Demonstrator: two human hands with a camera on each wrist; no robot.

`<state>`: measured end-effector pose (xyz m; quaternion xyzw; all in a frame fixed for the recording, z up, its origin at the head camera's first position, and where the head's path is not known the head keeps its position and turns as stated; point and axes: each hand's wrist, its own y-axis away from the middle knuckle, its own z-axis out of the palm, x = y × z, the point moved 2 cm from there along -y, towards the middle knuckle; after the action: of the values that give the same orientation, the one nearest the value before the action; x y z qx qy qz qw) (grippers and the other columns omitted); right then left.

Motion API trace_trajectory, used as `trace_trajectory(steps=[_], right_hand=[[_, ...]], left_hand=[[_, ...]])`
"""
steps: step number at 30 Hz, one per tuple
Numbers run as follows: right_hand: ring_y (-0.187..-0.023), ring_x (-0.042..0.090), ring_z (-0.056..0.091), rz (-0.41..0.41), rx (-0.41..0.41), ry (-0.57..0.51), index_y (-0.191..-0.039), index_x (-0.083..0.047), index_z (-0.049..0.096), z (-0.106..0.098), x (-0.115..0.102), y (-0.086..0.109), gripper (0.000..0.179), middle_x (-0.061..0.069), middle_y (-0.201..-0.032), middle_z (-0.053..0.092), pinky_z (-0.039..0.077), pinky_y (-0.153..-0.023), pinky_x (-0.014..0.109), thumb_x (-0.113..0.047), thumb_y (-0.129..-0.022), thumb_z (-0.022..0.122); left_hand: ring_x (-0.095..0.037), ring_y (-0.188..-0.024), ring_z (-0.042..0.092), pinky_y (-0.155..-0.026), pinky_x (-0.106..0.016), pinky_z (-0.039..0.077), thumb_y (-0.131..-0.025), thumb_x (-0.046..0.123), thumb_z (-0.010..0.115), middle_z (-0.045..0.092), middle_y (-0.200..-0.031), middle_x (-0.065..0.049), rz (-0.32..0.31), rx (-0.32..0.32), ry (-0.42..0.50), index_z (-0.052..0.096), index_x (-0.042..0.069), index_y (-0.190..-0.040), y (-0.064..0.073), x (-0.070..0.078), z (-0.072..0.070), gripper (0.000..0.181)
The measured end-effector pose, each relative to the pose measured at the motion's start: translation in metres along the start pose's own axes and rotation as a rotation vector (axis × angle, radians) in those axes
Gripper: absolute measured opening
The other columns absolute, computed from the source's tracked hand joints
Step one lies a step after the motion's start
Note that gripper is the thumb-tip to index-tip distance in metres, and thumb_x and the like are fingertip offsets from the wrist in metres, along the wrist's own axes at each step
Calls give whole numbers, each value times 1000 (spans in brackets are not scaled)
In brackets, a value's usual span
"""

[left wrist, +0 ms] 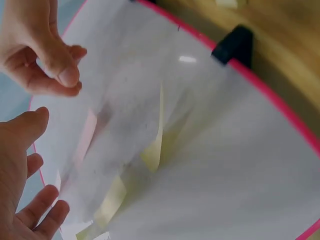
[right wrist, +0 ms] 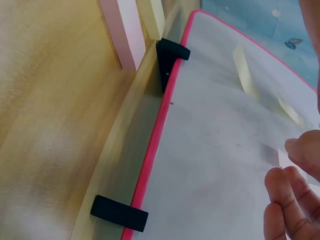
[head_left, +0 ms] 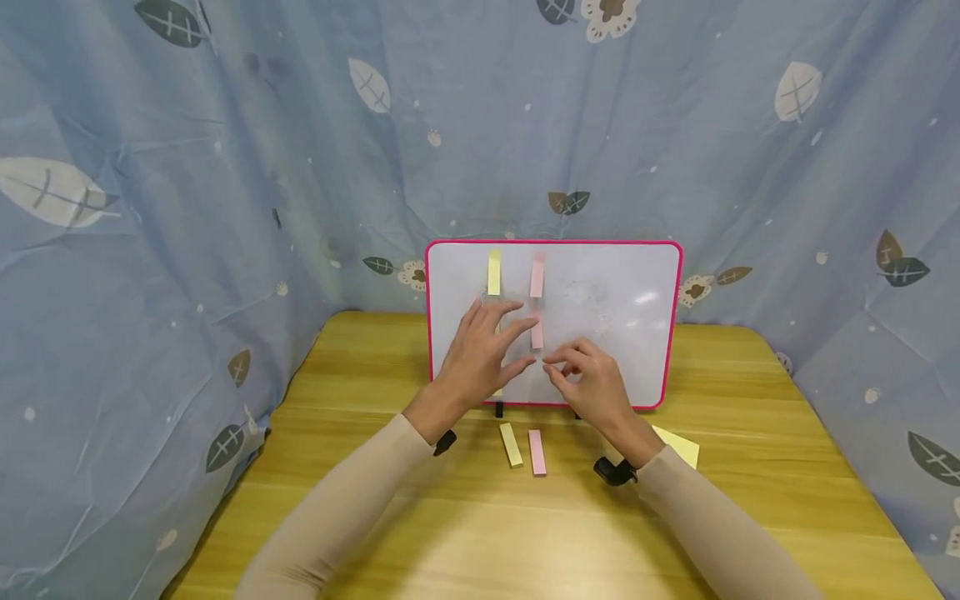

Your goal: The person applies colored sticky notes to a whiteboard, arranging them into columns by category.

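Note:
A whiteboard (head_left: pixel 607 333) with a pink frame stands upright, bearing yellow sticky strips (head_left: pixel 494 273) in one column and pink strips (head_left: pixel 537 276) in another. My left hand (head_left: pixel 476 354) spreads its fingers before the board, its fingertips beside the lower pink strip (head_left: pixel 537 335). In the left wrist view, a yellow strip (left wrist: pixel 154 152) lifts away from the board at one end. My right hand (head_left: pixel 588 379) is curled just below the pink column, thumb and fingertips brought close together. No paper shows between those fingertips in the left wrist view.
On the wooden table (head_left: pixel 585 542) before the board lie a yellow pad (head_left: pixel 511 445) and a pink pad (head_left: pixel 537 452) of strips. A yellow paper sheet (head_left: pixel 678 446) is partly behind the right forearm. Black feet (right wrist: pixel 120 212) support the board; a patterned curtain (head_left: pixel 465 158) surrounds the table.

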<state>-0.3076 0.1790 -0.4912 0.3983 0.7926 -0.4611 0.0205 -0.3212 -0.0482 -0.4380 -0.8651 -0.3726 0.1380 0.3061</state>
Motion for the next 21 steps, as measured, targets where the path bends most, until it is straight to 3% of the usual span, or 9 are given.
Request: trace_trajectory(steps=[7, 15, 21], right_hand=[[-77, 21, 80, -13, -49, 3, -106, -9, 90, -3, -5, 8, 14, 8, -105, 80, 69, -72, 43, -3, -95, 96], [-78, 21, 82, 0, -84, -16, -106, -9, 90, -5, -11, 17, 14, 7, -104, 80, 70, -73, 47, -3, -95, 95], [-81, 24, 83, 8, -140, -25, -107, -10, 89, -6, -14, 22, 13, 7, -105, 80, 71, -73, 48, -5, -96, 95]], left_hand=[[-35, -141, 72, -123, -62, 58, -103, 42, 93, 67, -159, -10, 24, -80, 78, 74, 22, -153, 26, 14, 5, 57], [-32, -140, 72, -116, -60, 61, -104, 38, 92, 72, -151, -8, 35, -183, 141, 78, 23, -148, 50, 21, 12, 49], [-29, -125, 78, -111, -55, 64, -101, 33, 96, 77, -140, -5, 44, -218, 197, 82, 19, -142, 65, 24, 17, 46]])
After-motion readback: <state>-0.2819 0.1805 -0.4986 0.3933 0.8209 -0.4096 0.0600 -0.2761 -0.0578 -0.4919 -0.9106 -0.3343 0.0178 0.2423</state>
